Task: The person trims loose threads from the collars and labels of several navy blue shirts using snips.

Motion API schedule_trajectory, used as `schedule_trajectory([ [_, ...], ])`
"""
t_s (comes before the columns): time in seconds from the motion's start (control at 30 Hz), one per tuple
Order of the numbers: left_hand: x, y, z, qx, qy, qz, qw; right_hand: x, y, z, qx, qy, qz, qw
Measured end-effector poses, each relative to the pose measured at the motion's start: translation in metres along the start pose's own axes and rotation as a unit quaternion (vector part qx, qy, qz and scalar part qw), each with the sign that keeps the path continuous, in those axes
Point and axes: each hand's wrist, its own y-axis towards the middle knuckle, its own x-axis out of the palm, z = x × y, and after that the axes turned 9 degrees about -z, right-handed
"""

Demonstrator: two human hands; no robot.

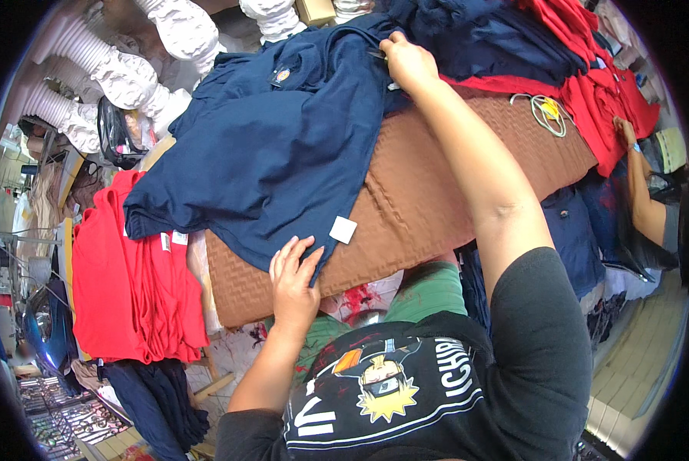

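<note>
A navy blue garment (260, 154) with a small round emblem near its far side lies spread over a brown quilted pad (421, 184). At its near corner my left hand (294, 284) rests on the cloth with the fingers stretched out and apart. A square white tag (343, 230) sticks out from the garment's edge, just right of that hand. My right hand (410, 65) reaches far forward and is closed at the garment's far right edge. A small, dark, metal-looking tip shows by its fingers; its kind is too small to make out.
Red garments (133, 276) hang over the left end. More navy cloth (490, 38) and red cloth (602, 107) lie at the far right. A pale cord loop with a yellow piece (548, 114) sits on the pad. White ornate balusters (129, 73) stand behind. Another person's arm (640, 184) reaches in at right.
</note>
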Motion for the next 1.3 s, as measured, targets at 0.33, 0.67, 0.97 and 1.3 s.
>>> schedule_trajectory([
  [0.33,-0.165,-0.055,-0.090,-0.154,-0.296,-0.214,0.918,-0.090,-0.217,0.030,0.051,0.359,-0.231,0.903],
  [0.67,-0.045,0.061,0.058,0.098,-0.197,-0.219,0.951,-0.085,-0.271,0.015,-0.015,0.410,-0.107,0.906],
  [0.97,0.062,0.108,0.084,0.160,-0.060,-0.106,0.980,-0.060,-0.288,-0.009,0.112,0.418,-0.136,0.892],
  [1.3,0.019,0.091,0.106,0.213,-0.158,-0.203,0.942,-0.052,-0.291,-0.003,0.089,0.399,-0.089,0.908],
])
